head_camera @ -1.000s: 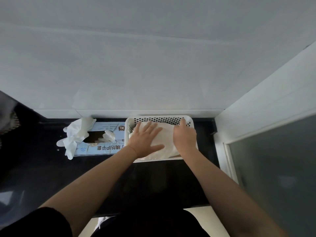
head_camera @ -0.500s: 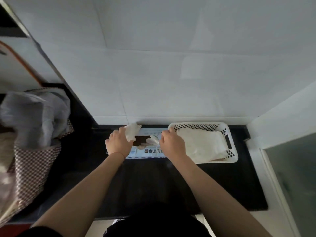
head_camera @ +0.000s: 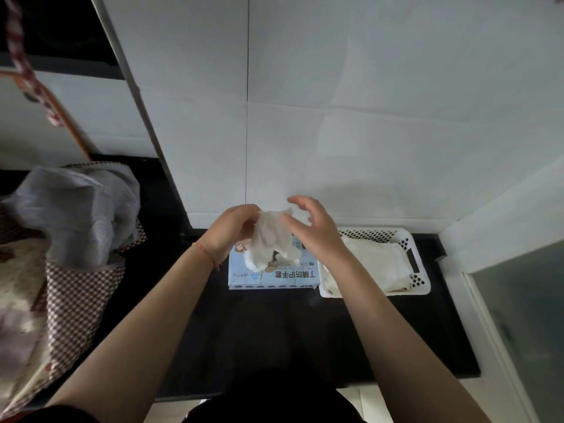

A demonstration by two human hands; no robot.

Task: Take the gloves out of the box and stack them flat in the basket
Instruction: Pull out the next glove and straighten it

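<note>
A crumpled white glove (head_camera: 270, 236) hangs in the air above the light blue glove box (head_camera: 274, 274) on the black counter. My left hand (head_camera: 233, 230) grips its left side. My right hand (head_camera: 314, 230) pinches its right upper edge with the thumb and a finger while the other fingers spread loosely. More white glove material (head_camera: 287, 256) pokes out of the box opening. Right of the box stands the white perforated basket (head_camera: 419, 280), holding a flat stack of white gloves (head_camera: 372, 264).
A checked fabric bag (head_camera: 76, 288) with a grey plastic bag (head_camera: 76, 209) in it sits at the left. White tiled wall (head_camera: 335, 132) rises behind the counter. A glass panel (head_camera: 525, 325) stands at the right. The black counter's front edge (head_camera: 305, 389) is near my body.
Both hands left the stack in the basket, went to the box and lifted a glove up out of it. The camera view shifted left.
</note>
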